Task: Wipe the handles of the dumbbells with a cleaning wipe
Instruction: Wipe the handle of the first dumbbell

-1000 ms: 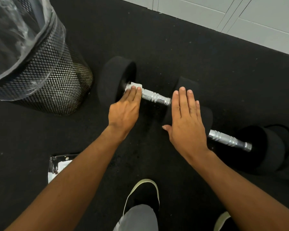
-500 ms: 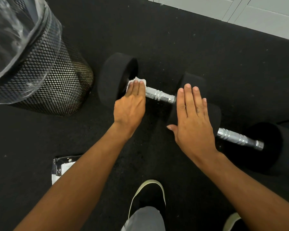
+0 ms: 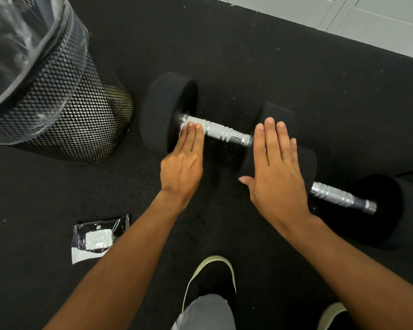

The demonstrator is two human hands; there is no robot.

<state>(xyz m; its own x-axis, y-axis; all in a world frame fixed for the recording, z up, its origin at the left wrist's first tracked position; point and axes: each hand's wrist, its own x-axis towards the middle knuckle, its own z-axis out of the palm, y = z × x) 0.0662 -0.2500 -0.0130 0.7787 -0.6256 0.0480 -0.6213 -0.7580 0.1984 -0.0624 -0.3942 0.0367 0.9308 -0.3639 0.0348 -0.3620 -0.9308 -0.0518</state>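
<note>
Head view: I log the left hand with fingers straight, pressing the white wipe onto the first dumbbell's handle at its left end. The right hand lies flat on the right weight head, gripping nothing (steadying it, I judge). My read: the first handle is mid-wipe and the second handle, further right, is not yet touched, so well under half is done; the packet lies near the mesh bin.

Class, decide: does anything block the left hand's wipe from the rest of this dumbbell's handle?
Nothing visible. The handle lies bare from the wipe under the left hand to the weight head, where the right hand rests flat.
</note>
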